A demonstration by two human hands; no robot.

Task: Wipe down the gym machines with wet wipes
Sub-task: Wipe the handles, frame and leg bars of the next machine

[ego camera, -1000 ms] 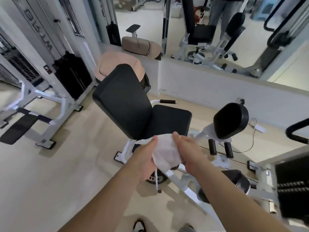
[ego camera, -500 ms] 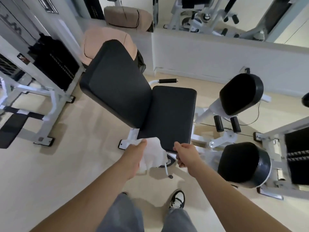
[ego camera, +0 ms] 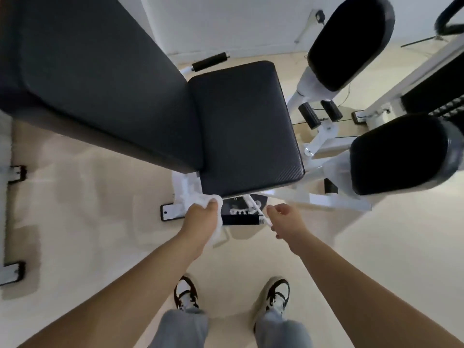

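Wet wipe, bunched in the left hand with the fingers curled round it, sits just below the near edge of the seat pad. It looks limp, light and damp, so I'd keep it wadded against the palm. The black foam handle lies just beside it. The right hand hangs loosely curled, apparently holding nothing.

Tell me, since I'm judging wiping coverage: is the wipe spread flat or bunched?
Bunched. The left hand grips the wipe as a crumpled wad at the near corner of the seat; a loose end hangs below.
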